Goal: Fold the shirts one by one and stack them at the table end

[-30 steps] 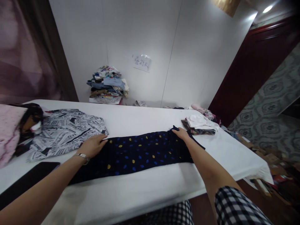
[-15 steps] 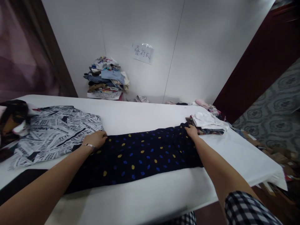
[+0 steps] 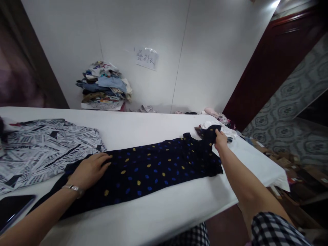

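The fingers of the right hand pinch a corner of the dark garment, and this corner covers part of the white clothes behind it. The left hand lies upon the other part of the garment, its fingers stretched out, the thumb slightly apart, resting without grip. The garment, with yellow and blue spots, is spread along the desk. Near the left hand lies a newspaper-print cloth; farther, by the wall, stands a pile of clothes.
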Demonstrator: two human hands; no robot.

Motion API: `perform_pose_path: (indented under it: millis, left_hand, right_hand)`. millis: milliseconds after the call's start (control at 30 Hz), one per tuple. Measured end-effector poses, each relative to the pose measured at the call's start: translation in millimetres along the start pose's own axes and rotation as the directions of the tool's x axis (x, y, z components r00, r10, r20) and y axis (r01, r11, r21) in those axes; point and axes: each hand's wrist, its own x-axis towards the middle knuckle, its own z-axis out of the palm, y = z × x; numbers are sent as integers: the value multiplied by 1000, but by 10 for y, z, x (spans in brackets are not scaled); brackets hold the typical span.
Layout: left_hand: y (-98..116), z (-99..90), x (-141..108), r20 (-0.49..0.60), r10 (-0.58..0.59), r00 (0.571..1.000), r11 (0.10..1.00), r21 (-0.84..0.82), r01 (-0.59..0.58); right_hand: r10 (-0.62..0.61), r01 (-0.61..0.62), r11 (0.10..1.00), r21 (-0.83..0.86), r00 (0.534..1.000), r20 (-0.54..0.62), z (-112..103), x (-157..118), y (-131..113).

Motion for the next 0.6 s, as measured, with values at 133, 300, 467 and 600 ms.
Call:
perform_pose_path:
  millis: [133,300,467,600]
  left_hand:
    - [240,-38,-80,-48,60,997,997,-49,-62]
    - [816,-173,-68,-62,59,996,956,-283,-74]
    - [1702,-470,-14,-4,2,1000,691,-723,-4]
    - [2218,-595,-156,66,33,997,229,-972,57]
  right_hand:
    - [-72,109,954,280,988,-138,-243,-23,-519]
    - [-241,280,822,495,960,-143,-418,-278,-1213]
    - [-503,391,779,491,857,116,-183,-1043,-1700]
    - [-625,553,759,342,473,621,75,-2011,-1664]
